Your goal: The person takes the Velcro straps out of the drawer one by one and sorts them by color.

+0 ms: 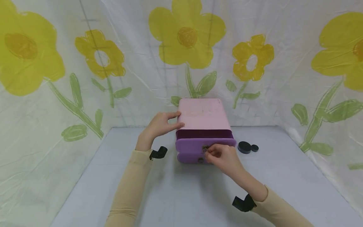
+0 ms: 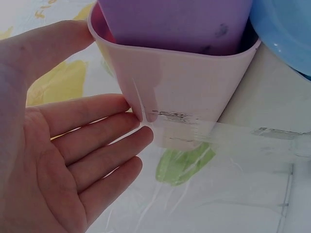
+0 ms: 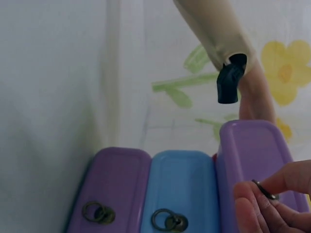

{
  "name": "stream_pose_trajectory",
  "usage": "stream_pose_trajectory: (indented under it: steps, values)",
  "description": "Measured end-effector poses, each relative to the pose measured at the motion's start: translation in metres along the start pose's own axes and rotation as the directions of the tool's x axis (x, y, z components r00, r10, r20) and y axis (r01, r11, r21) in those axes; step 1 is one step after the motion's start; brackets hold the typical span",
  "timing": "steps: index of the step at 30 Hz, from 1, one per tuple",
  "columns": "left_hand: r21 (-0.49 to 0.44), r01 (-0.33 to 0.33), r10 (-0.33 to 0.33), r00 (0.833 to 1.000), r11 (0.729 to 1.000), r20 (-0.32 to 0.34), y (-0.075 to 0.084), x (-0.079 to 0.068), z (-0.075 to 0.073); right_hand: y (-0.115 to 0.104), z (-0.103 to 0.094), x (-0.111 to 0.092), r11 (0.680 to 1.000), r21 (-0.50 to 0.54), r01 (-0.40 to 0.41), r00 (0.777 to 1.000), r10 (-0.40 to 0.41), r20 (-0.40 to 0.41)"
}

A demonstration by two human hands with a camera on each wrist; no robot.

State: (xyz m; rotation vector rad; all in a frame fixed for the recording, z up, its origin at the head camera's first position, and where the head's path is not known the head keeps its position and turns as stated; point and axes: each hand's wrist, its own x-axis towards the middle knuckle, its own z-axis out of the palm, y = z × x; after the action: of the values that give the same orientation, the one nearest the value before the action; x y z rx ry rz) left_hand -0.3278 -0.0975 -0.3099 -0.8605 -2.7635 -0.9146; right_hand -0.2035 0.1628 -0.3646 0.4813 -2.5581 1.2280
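A small chest of drawers with a pink casing [image 1: 202,113] stands at the back of the table. Its top purple drawer [image 1: 188,146] juts out from the casing, leaving a dark gap behind its front. Below it, the blue drawer [image 3: 182,187] and another purple drawer [image 3: 119,177] sit further in, each with a ring pull. My right hand [image 1: 227,157] pinches the top drawer's metal ring pull [image 3: 265,190] between thumb and fingers. With fingers straight, my left hand [image 1: 158,126] touches the casing's left side; in the left wrist view its thumb reaches the casing's rim.
Two black round discs, a larger one [image 1: 244,147] and a smaller one [image 1: 255,148], lie just right of the chest. A white sheet [image 1: 136,104] with painted yellow flowers hangs behind and around the pale table [image 1: 181,195].
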Motion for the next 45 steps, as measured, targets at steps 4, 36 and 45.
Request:
stream_pose_trajectory:
  steps: [4, 36, 45]
  values:
    - [0.009, -0.003, 0.003, 1.000, 1.000, 0.003, 0.001, 0.001, -0.001, 0.002, 0.000, 0.005, 1.000, -0.007, -0.002, 1.000, 0.002, -0.005]
    - [-0.020, 0.018, -0.017, 1.000, 1.000, 0.020, -0.001, 0.003, 0.000, 0.005, 0.001, 0.035, 0.992, 0.063, -0.112, 0.993, 0.108, 0.053]
    - [-0.017, 0.017, -0.016, 1.000, 1.000, 0.015, -0.003, 0.004, 0.000, 0.010, 0.001, 0.041, 0.992, 0.057, -0.109, 0.993, 0.106, 0.049]
